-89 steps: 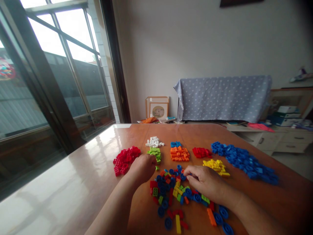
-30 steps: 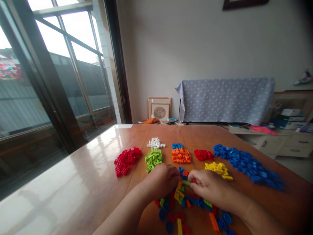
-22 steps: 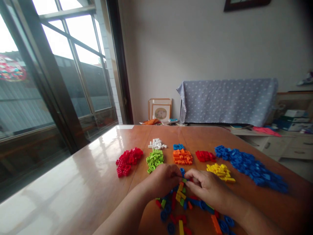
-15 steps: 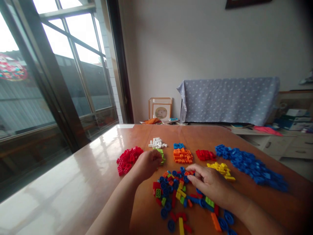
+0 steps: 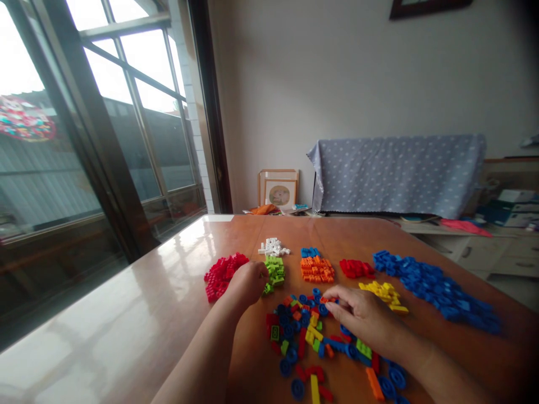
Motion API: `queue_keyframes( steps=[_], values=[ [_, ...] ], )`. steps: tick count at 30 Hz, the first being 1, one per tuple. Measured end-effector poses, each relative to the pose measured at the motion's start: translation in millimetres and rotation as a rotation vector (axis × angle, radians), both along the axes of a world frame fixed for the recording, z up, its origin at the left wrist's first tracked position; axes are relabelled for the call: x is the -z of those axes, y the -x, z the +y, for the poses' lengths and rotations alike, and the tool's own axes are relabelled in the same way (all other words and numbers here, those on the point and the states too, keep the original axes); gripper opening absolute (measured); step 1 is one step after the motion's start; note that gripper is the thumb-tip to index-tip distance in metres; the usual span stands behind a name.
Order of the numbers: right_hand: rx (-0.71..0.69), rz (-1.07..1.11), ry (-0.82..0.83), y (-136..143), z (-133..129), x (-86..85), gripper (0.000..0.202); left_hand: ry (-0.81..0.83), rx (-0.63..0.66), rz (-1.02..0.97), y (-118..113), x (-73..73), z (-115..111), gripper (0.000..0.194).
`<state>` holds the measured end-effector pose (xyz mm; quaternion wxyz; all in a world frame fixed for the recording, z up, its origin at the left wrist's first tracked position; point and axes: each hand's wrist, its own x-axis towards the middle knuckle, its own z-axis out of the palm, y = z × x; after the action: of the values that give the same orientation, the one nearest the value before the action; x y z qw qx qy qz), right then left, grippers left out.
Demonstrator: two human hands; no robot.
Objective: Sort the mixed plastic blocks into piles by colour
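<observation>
My left hand [image 5: 248, 285] is closed, fingers curled, between the pile of dark pink-red bricks [image 5: 220, 276] and the light green bricks [image 5: 275, 270]. Whatever its fingertips may hold is hidden. Over the right side of a mixed heap of toy bricks [image 5: 314, 334], my right hand [image 5: 362, 314] has thumb and index finger around a small orange brick [image 5: 329, 300]. The heap has round blue pieces, red, yellow, green and orange bricks. Sorted orange bricks [image 5: 316, 270] lie in a block beyond it.
White bricks [image 5: 273, 247] and a few blue bricks [image 5: 310, 252] lie farther back on the brown table [image 5: 168, 331]. To the right are red bricks [image 5: 356, 268], yellow bricks [image 5: 383, 294] and a long blue pile [image 5: 438, 289]. A glass door [image 5: 126, 112] stands left.
My left hand has drawn back left from over the green bricks, uncovering more of them. My right hand stays at the heap's edge. The view has shifted slightly.
</observation>
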<state>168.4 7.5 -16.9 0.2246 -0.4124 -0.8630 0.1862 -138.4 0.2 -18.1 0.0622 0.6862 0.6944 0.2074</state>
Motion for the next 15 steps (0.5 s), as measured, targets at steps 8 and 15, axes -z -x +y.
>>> queue_keyframes(
  steps=[8, 15],
  values=[
    [-0.008, 0.003, -0.017, -0.9, 2.2, 1.6, 0.020, 0.043, -0.120, 0.042, -3.5, 5.3, 3.2, 0.022],
    [-0.047, -0.100, 0.005, 4.3, -2.2, 3.9, 0.013, -0.036, 0.017, 0.072, -23.3, -8.6, -6.4, 0.013]
  ],
)
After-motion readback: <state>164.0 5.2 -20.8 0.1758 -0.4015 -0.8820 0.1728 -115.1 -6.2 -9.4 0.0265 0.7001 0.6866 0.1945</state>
